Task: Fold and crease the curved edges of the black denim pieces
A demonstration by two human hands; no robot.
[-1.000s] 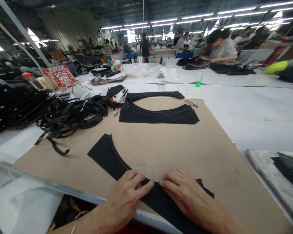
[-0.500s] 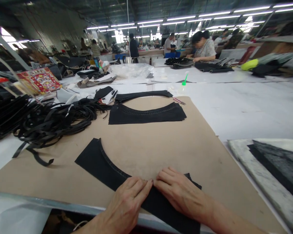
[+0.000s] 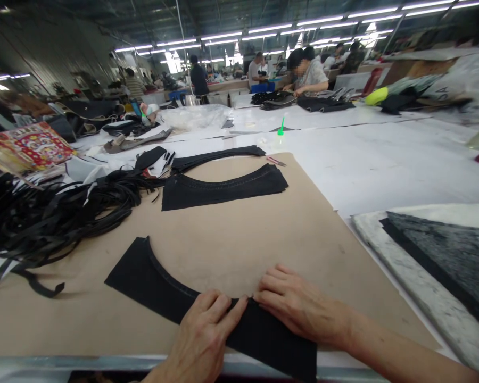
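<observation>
A black curved fabric piece (image 3: 159,287) lies slantwise on the brown board (image 3: 207,239), its right end reaching over the near table edge. On its concave edge, near the middle, my left hand (image 3: 207,330) presses with bent fingers, index fingertip on the edge. My right hand (image 3: 299,306) is just to the right, fingers together on the same edge, the two hands' fingertips nearly meeting. Both pinch or press the folded edge; the exact grip under the fingers is hidden. Farther back lie a stack of similar black pieces (image 3: 223,192) and another curved black stack (image 3: 219,157).
Black strips (image 3: 75,213) are heaped at the left. Small snips (image 3: 276,161) lie beyond the stacks, near a green-tipped bottle (image 3: 281,127). At the right is a pale slab (image 3: 415,282) with grey-black fabric (image 3: 447,255) on it. Other people work across the table.
The view has turned rightward, so the background sits farther left. My left index finger is straighter along the edge, and a little more of the black edge shows between my hands.
</observation>
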